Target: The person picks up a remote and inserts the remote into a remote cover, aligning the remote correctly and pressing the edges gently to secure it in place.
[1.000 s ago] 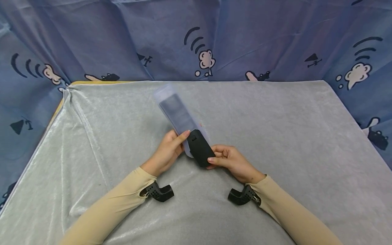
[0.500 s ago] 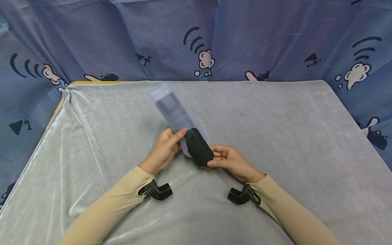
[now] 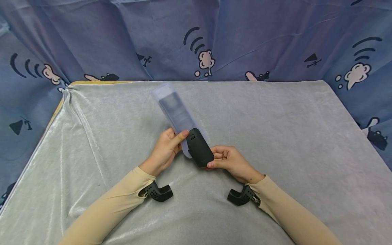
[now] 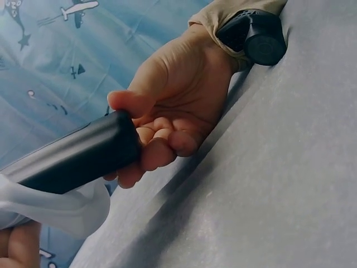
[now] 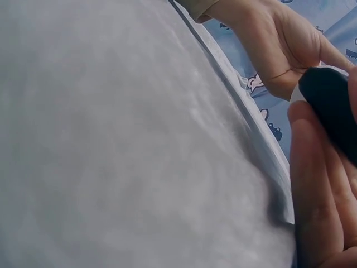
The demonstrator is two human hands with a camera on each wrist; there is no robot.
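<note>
A black remote control [image 3: 199,149], with a small catch mark on its upturned face, slants between the two hands. Its far part shows dark through a long, milky translucent sleeve [image 3: 176,110], which points away to the upper left. My left hand [image 3: 164,149] grips the sleeve, thumb on top beside the remote, fingers underneath. My right hand [image 3: 231,161] pinches the near end of the remote between thumb and fingers. The left wrist view shows that bare black end [image 4: 106,148] in the right fingertips and the sleeve's pale, flared mouth [image 4: 83,212] around the remote.
A light grey velvety cloth [image 3: 275,136] covers the table beneath the hands. Blue printed curtains [image 3: 260,37] stand along the back and both sides. Black wrist cameras [image 3: 160,193] jut from both beige sleeves.
The remote and sleeve have shifted slightly left, then a little back right, with the left hand. Both hands keep the same hold, and the right hand has hardly moved.
</note>
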